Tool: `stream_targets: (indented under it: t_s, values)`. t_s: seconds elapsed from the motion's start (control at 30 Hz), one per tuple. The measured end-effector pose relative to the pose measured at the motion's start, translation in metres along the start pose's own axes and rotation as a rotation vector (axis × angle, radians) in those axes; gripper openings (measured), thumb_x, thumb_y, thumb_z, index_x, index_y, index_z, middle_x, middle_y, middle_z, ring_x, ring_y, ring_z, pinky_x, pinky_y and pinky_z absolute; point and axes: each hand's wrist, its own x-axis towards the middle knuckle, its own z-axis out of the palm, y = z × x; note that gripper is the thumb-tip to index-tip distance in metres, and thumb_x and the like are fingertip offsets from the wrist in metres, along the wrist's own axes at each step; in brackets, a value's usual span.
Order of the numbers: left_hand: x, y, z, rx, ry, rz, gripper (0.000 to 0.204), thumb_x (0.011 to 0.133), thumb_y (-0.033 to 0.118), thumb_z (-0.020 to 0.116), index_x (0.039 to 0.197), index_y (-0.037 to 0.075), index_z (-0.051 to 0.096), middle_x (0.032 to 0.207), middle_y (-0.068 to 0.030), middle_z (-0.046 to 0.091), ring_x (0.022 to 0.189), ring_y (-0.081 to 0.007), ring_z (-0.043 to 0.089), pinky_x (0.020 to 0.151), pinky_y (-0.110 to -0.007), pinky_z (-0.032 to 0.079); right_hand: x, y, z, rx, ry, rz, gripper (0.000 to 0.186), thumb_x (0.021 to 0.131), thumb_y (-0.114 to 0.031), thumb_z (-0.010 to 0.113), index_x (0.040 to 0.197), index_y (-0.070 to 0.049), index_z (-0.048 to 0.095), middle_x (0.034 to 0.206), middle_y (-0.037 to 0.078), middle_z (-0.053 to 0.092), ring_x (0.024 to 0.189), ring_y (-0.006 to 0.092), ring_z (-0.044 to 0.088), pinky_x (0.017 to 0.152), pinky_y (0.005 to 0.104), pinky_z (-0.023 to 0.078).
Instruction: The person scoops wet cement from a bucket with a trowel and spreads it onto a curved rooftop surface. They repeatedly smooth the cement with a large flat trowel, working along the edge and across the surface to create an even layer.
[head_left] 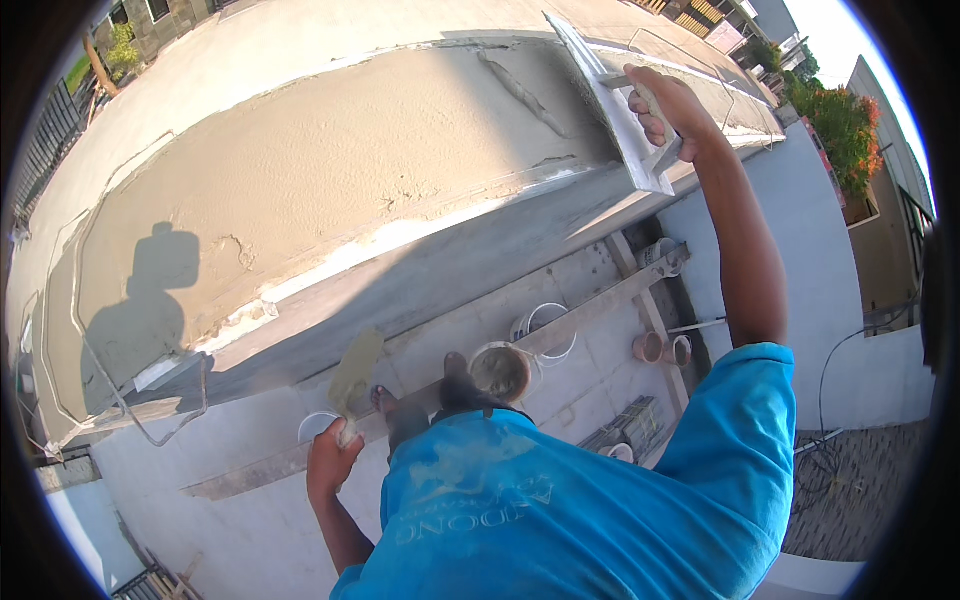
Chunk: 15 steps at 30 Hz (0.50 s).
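My right hand (pixel 660 115) grips the handle of a long, flat metal float (pixel 630 160), which is tilted at the right end of a bed of wet grey mortar (pixel 330 140) on a high ledge. The mortar has rough ridges and a long lump near the float, and my shadow falls on its left part. My left hand (pixel 335 455), low in front of me, is closed on the handle of a mortar-coated trowel (pixel 355 370), its blade below the ledge's front edge.
My bare feet stand on a plank (pixel 630 290) below the ledge. Buckets (pixel 500 368) of mortar and others sit beside it. Bent wires (pixel 160 435) stick out at the left end. A white wall (pixel 780 250), cables and plants are at the right.
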Motion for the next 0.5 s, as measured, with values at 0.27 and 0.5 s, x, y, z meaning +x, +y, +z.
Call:
stream_targets:
  t_s: [0.27,0.5]
  values:
    - [-0.004,-0.012,-0.016,-0.063,-0.041,-0.022,0.030,0.086,0.023,0.072,0.097,-0.001,0.059,0.077,-0.0186,0.062,0.071,-0.0321,0.064,0.067,-0.042,0.049,-0.030,-0.025,0.070,0.004,-0.114,0.026,0.035,0.099,-0.039,0.058,0.099,-0.004,0.054,0.072,0.000,0.050,0.040,0.0048,0.039,0.036,0.0246,0.034]
    - [-0.001,-0.043,-0.022,-0.059,-0.026,0.031,0.032,0.085,0.024,0.073,0.098,-0.002,0.059,0.084,-0.0220,0.062,0.081,-0.0388,0.063,0.073,-0.046,0.048,-0.055,-0.070,0.156,-0.191,-0.295,-0.111,0.046,0.100,-0.039,0.054,0.120,0.002,0.061,0.077,0.001,0.052,0.047,0.0046,0.041,0.040,0.0251,0.034]
